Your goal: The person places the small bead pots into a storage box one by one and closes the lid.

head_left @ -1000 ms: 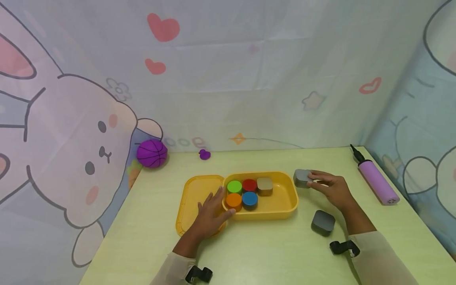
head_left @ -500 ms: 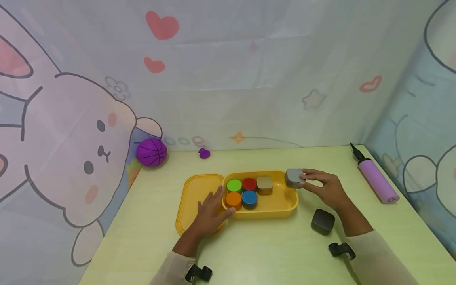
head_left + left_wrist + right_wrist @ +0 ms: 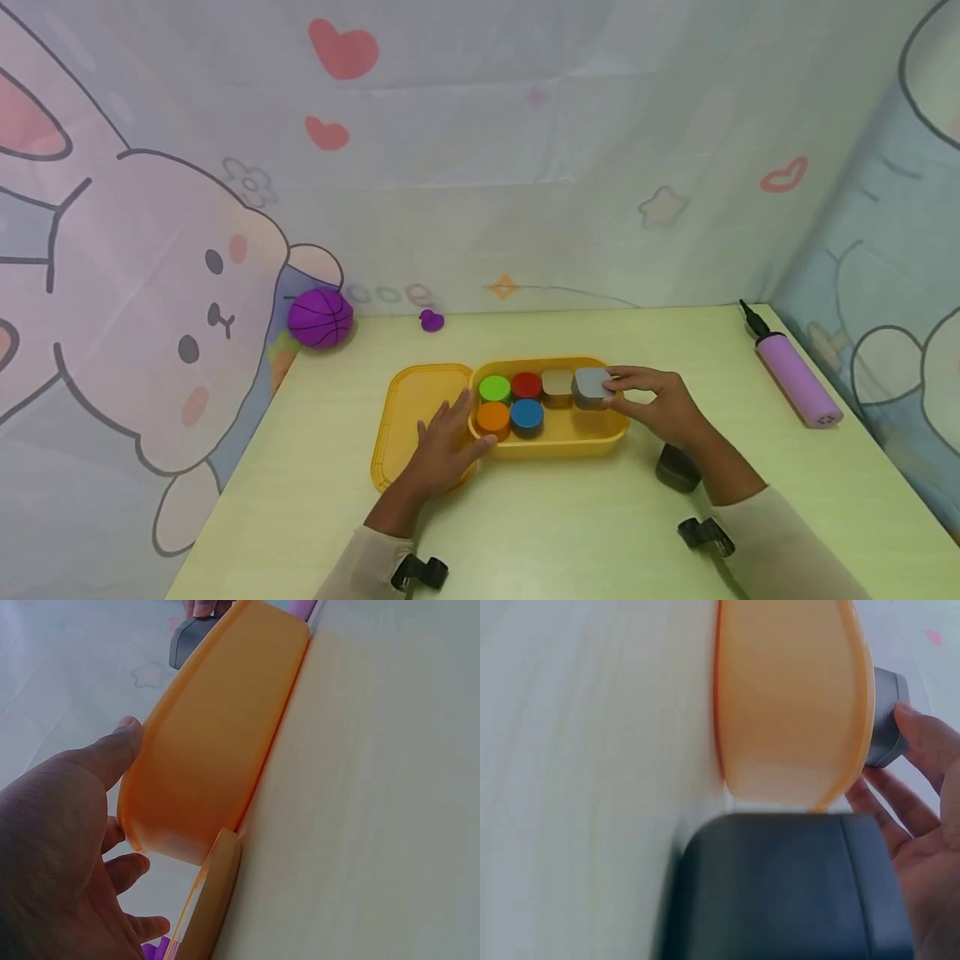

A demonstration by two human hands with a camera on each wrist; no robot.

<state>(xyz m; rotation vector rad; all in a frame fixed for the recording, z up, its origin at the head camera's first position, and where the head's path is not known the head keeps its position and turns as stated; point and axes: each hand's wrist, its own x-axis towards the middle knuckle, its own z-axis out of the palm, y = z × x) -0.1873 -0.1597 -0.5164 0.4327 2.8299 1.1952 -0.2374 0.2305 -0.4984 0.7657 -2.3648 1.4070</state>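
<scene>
A grey rounded square block (image 3: 591, 387) is pinched between the thumb and fingers of my right hand (image 3: 658, 407), over the right part of the yellow box (image 3: 555, 451). In the right wrist view the grey block (image 3: 889, 716) shows partly above the box's rim. Inside the box are a green (image 3: 495, 389), a red (image 3: 527, 386), an orange (image 3: 492, 419) and a blue (image 3: 527, 416) round piece, plus a beige square block (image 3: 557, 387). With fingers spread, my left hand (image 3: 444, 446) touches the box's left end, above the yellow lid (image 3: 397, 417).
A dark grey block (image 3: 677, 469) stands on the table right of the box, partly behind the right forearm. Farther back are a purple ball (image 3: 320, 318), a small purple duck (image 3: 431, 320) and a lilac hand pump (image 3: 798, 379). Printed cloth walls enclose the table.
My right hand has carried the grey block leftward, from beside the box's right end to over its inside, close to the beige block. The left hand stays where it was.
</scene>
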